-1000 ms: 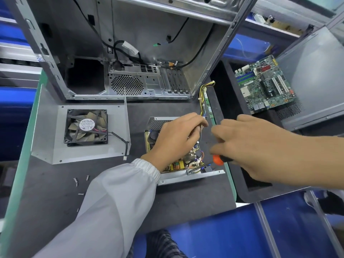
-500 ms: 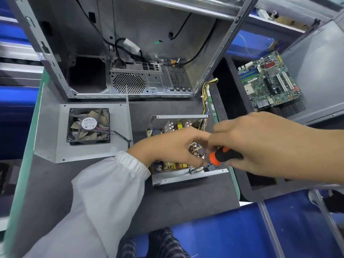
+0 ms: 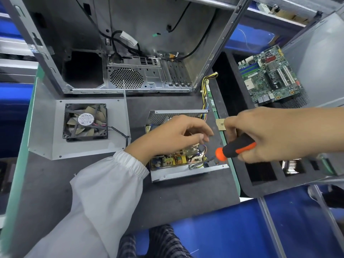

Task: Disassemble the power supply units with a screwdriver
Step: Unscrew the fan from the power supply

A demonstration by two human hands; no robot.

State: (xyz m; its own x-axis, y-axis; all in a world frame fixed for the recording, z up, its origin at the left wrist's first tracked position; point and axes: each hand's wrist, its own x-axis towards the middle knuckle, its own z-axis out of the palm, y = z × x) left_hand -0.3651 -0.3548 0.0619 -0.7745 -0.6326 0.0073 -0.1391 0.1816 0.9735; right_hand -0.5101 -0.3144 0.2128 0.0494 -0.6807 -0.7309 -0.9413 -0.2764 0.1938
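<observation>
1. Head view: an opened power supply unit is sitting on the dark tabletop, near the middle and toward the right edge, with its circuit board showing and its perforated metal wall standing at the far side.
2. The left hand, coming out of a white sleeve, is hovering over the open unit with fingers curled downward toward the board; whether the fingertips are pinching anything inside cannot be told.
3. The right hand is reaching in from the right and gripping a screwdriver by its black and orange handle, the orange butt pointing left toward the unit's near right corner. Its shaft is mostly hidden.
4. The thumb and forefinger of the same hand are also pinching a small tan piece just above the handle.
5. A bundle of yellow and black wires is running from the unit's far right corner away toward the computer case.
6. To the left, a detached metal cover is lying on the tabletop, carrying a black cooling fan labelled HK FAN.
7. At the far side, an emptied computer case is standing open, with loose black cables inside.
8. On the right, a green motherboard is resting on a black foam tray beside the tabletop.
9. A loose screw is lying near the sleeve.
</observation>
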